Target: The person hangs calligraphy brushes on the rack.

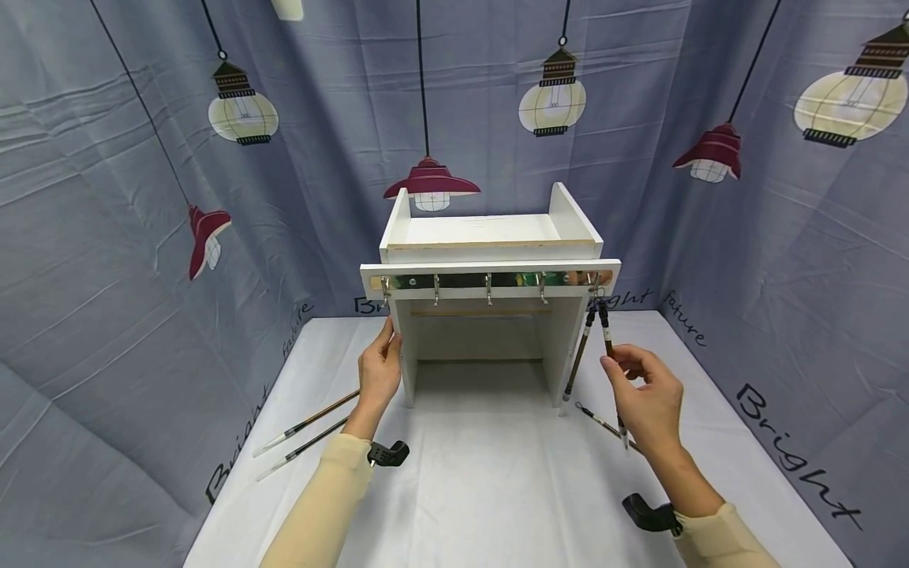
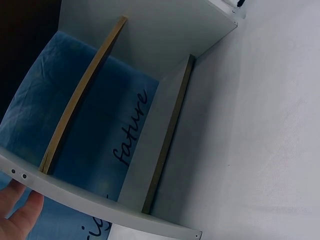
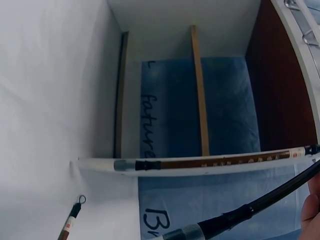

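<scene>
Blue cloth (image 1: 781, 331) behind brushes (image 3: 225, 162) reads "Bright", "fature".

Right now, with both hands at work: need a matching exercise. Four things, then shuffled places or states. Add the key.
Things
1. Bare left hand
2. Bare right hand
3. Silver metal hooks
4. Two slim, white-tipped brushes lying side by side

Places or states
A. Pinching a slim, dark-handled brush
B. On the white cloth-like tabletop, left of the white wooden rack
C. Fingers against the rack's left side panel
D. In a row along the rack's front rail

Pairs: 1-C, 2-A, 3-D, 4-B
</scene>
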